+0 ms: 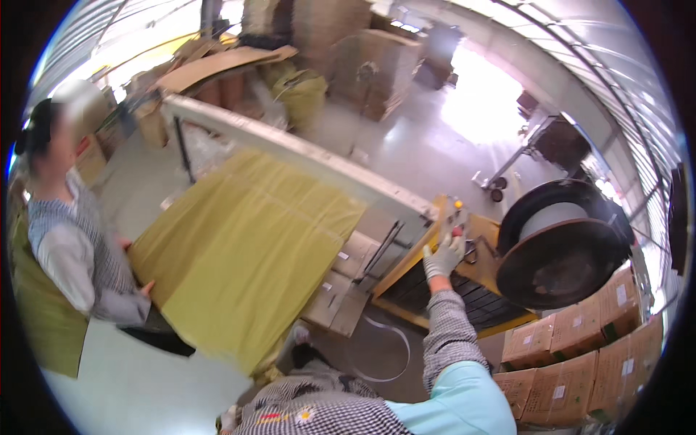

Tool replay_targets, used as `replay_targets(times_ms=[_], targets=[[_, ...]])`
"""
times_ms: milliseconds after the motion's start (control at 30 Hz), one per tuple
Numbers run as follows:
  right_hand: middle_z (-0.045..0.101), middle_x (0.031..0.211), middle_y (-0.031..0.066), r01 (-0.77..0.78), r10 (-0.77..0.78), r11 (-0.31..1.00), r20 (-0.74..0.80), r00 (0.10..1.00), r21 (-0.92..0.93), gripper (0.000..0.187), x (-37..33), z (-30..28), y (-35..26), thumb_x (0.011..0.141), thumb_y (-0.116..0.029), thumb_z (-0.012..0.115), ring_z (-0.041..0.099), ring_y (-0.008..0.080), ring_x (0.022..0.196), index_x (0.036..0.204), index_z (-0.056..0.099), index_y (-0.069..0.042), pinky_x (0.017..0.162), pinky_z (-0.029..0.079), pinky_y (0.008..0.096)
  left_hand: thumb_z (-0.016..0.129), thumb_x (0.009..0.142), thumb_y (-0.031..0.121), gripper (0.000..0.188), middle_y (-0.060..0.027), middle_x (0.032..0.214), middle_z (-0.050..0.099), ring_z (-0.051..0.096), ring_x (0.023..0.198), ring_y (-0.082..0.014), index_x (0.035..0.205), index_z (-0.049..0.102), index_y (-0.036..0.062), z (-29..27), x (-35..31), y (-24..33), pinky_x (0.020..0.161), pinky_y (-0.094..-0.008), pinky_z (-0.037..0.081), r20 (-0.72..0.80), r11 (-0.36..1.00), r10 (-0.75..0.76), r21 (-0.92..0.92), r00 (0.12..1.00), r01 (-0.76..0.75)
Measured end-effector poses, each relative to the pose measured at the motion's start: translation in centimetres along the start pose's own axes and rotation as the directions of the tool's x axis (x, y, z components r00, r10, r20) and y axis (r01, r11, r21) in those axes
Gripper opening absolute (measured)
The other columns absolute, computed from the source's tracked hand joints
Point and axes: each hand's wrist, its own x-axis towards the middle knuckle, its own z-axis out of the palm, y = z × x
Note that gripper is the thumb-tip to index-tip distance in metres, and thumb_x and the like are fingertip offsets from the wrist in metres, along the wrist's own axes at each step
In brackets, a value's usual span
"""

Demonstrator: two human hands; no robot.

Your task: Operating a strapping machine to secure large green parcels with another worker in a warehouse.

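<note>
My right hand (446,255), in a pale glove, reaches to the top of a yellow-edged machine (487,271). Its fingers are stretched out and apart, the tips at a small red knob or button (457,231); whether they press it I cannot tell. Beside them lie dark-handled scissors (471,251). A pale patch at the lower edge may be my left glove, but its fingers do not show. To the left hangs a large olive woven sheet (246,254), with a co-worker's hands (147,288) at its left edge.
A large black reel (558,243) stands right of the machine, above stacked cardboard cartons (558,391). A long pale beam (304,156) crosses behind the sheet. Flat cartons (335,297) lie beneath, and a loop of strap (406,341) is on the floor. The co-worker (80,225) stands left.
</note>
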Motion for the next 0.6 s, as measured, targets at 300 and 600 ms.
replay_targets(times_ms=[300, 600], targets=[[0.038, 0.129, 0.0260, 0.011, -0.011, 1.000, -0.032, 0.999, 0.019, 0.077, -0.7, 2.6, 0.9, 0.062, -0.034, 0.077, 0.033, 0.0448, 0.123, 0.125, 0.046, -0.003, 0.106, 0.023, 0.0566, 0.062, 0.087, 0.040, 0.054, -0.0132, 0.121, 0.054, 0.048, 0.111, -0.0200, 0.125, 0.050, 0.0029, 4.8, 5.1, 9.2, 0.095, -0.0331, 0.038, -0.260, 0.964, 0.261, 0.126, 0.930, -0.236], [0.039, 0.125, 0.0245, 0.040, -0.037, 0.998, -0.057, 0.998, 0.052, 0.074, -0.9, 4.1, 0.3, 0.060, -0.032, 0.077, 0.035, 0.0443, 0.119, 0.121, 0.044, -0.006, 0.102, 0.026, 0.0571, 0.057, 0.090, 0.036, 0.042, -0.0156, 0.097, 0.065, 0.057, 0.083, -0.0259, 0.107, 0.062, -0.0015, 7.1, 7.6, 16.1, 0.078, -0.0343, 0.047, -0.225, 0.611, 0.787, 0.151, 0.574, -0.777]])
